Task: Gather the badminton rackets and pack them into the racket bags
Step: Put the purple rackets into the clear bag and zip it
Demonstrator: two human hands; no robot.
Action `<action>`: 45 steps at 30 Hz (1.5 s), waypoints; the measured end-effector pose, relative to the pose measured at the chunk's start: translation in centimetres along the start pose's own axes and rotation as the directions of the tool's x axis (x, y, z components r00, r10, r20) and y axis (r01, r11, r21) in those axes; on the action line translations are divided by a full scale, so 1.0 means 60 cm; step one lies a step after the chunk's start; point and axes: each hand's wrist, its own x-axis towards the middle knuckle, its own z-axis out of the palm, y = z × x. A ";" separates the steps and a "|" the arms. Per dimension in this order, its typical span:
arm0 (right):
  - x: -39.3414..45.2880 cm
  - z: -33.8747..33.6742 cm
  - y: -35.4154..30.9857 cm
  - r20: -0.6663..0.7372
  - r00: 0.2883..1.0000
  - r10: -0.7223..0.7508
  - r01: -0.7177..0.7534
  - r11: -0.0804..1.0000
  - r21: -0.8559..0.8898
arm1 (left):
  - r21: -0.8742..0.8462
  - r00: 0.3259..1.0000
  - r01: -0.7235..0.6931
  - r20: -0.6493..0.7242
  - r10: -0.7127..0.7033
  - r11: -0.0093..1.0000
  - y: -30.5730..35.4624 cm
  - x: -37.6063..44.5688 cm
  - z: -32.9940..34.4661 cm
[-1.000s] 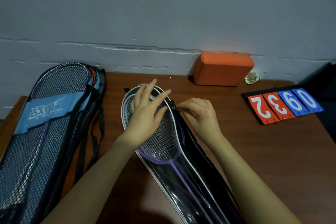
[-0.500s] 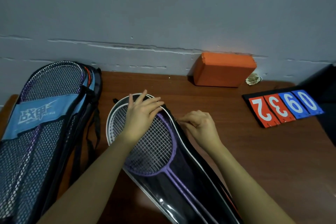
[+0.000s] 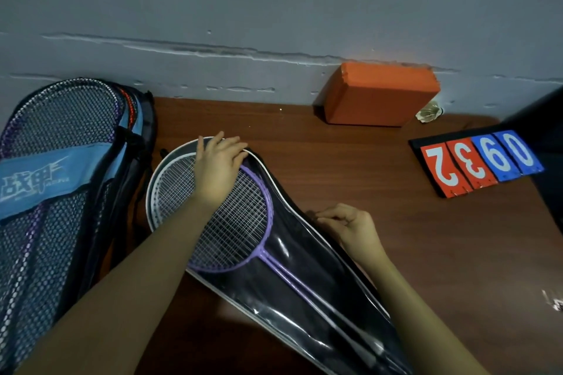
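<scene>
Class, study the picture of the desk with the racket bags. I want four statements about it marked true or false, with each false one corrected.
1. The left hand rests on the clear racket bag. True.
2. The orange block stands against the wall. True.
3. The racket inside the clear bag has a red frame. False: purple.
4. The scoreboard lies beside the blue mesh bag. False: it lies at the opposite, right end of the table.

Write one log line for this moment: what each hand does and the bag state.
left hand: presses clear bag top | right hand: pinches bag edge | purple racket: inside bag
</scene>
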 end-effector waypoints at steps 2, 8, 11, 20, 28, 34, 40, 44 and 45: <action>0.008 0.007 -0.004 0.003 1.000 -0.021 0.021 0.999 -0.034 | -0.049 1.000 -0.020 0.005 0.020 0.999 0.013 -0.011 0.005; 0.021 0.019 -0.008 0.014 0.999 -0.050 0.051 0.995 -0.089 | -0.086 0.842 -0.495 0.199 0.502 0.865 0.067 -0.102 0.035; 0.022 0.024 -0.004 0.013 0.998 -0.062 0.063 0.991 -0.121 | -0.107 0.871 -0.463 0.131 0.474 0.880 0.069 -0.111 0.048; -0.002 0.003 0.046 -0.011 1.000 -0.013 0.010 0.962 -0.272 | -0.079 0.948 -0.272 0.151 0.281 0.959 0.066 -0.098 0.090; -0.099 -0.071 0.121 -0.068 0.981 0.184 -0.192 0.970 -0.152 | 0.116 0.972 -0.097 0.227 0.068 0.989 0.072 -0.097 0.121; -0.114 -0.067 0.130 -0.093 0.987 0.133 -0.141 0.986 -0.091 | 0.098 0.959 -0.073 0.280 0.043 0.993 0.160 -0.158 0.144; -0.101 -0.075 0.134 -0.019 0.999 0.034 -0.038 0.975 -0.217 | 0.025 0.949 -0.104 0.302 0.092 0.994 0.233 -0.228 0.179; -0.117 -0.075 0.152 -0.018 1.000 0.002 -0.007 0.965 -0.262 | 0.042 0.978 -0.108 0.182 0.098 0.993 0.234 -0.224 0.175; -0.122 -0.074 0.157 -0.030 1.000 0.000 -0.008 0.965 -0.261 | 0.027 0.982 -0.098 0.167 0.092 0.995 0.234 -0.222 0.175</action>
